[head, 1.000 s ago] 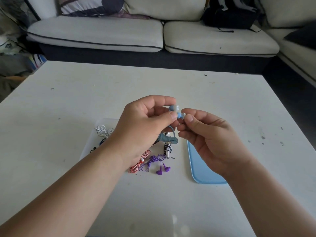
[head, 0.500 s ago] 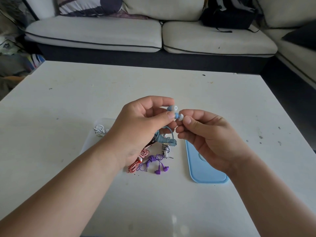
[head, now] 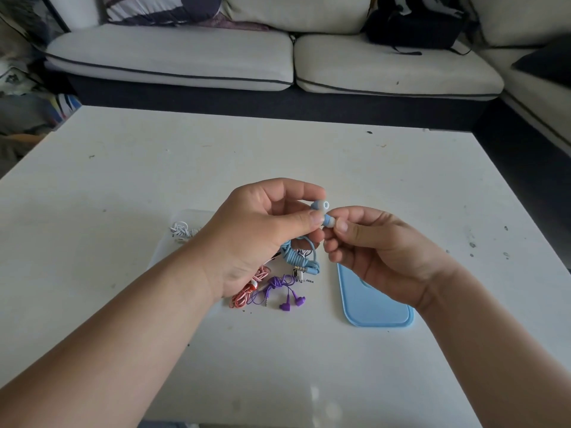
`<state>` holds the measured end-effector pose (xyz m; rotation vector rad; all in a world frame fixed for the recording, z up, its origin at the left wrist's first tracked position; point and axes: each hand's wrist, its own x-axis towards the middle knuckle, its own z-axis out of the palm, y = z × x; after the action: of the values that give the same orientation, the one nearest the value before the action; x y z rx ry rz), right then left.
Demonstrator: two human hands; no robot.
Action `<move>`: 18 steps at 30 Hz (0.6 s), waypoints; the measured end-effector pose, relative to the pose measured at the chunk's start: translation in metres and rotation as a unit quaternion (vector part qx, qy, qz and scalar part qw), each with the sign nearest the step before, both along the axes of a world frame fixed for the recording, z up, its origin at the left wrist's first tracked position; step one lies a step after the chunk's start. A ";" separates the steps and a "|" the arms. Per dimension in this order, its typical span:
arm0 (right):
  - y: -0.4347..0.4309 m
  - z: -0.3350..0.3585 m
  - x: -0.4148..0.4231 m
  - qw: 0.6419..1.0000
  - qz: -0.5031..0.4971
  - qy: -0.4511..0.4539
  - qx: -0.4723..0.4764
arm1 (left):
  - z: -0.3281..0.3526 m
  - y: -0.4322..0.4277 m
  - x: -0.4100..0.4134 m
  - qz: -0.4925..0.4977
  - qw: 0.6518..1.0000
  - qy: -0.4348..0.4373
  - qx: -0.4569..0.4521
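Already coiled, the blue earphones (head: 297,257) are not yet stowed; left hand (head: 256,239) and right hand (head: 389,251) both pinch their earbuds (head: 320,206).

Sofa (head: 173,57) is placed behind desk (head: 154,180), bag (head: 411,26) on its right seat. Cable pile (head: 265,288) is laid on desk centre, lid (head: 377,307) just right of it. Earphones (head: 296,257) are held above pile, between left hand (head: 256,242) and right hand (head: 386,254).

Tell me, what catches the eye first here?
Mid-picture, above the white table, the left hand and right hand pinch blue earphones, whose wound cable hangs below. Under them lie purple earphones and red earphones, with a blue lid on the table to their right.
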<state>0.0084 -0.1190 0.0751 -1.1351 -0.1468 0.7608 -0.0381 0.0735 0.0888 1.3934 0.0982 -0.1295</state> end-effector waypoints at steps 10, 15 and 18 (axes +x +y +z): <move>0.008 -0.007 0.001 1.000 -0.018 0.006 0.015 | -0.001 0.005 -0.002 0.051 0.998 0.025 -0.010; 0.032 -0.015 0.000 0.999 -0.037 0.014 -0.025 | -0.004 0.022 -0.008 0.095 0.995 0.041 0.012; 0.059 -0.022 -0.005 0.993 -0.065 0.033 -0.093 | -0.009 0.052 -0.015 0.156 0.985 0.066 0.039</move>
<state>0.0038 -0.0598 0.0529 -1.2813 0.0548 0.7065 -0.0529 0.1252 0.0794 1.4293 0.4328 0.0438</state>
